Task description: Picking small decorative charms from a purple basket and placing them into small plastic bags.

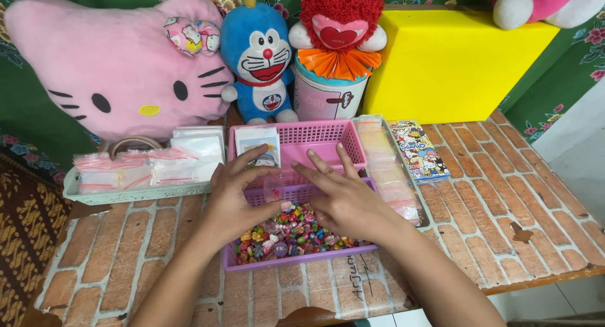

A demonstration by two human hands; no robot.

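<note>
While both hands meet over the purple bead basket (353,250), a small clear bag (275,187) is pinched by left fingers (255,158); right fingers (321,169) are spread, grasping nothing.

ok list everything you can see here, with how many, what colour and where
small charms: many, mixed colours, in near basket
purple basket: one, front centre
pink basket: one, behind the purple one
small clear bag: one, at the fingertips
bagged packets: many, clear, in pale tray, left
packet row: clear, right of the baskets
sticker pack: one, colourful, right
plush toys: several, back
yellow box: one, back right
left hand: over purple basket
right hand: over purple basket
</note>
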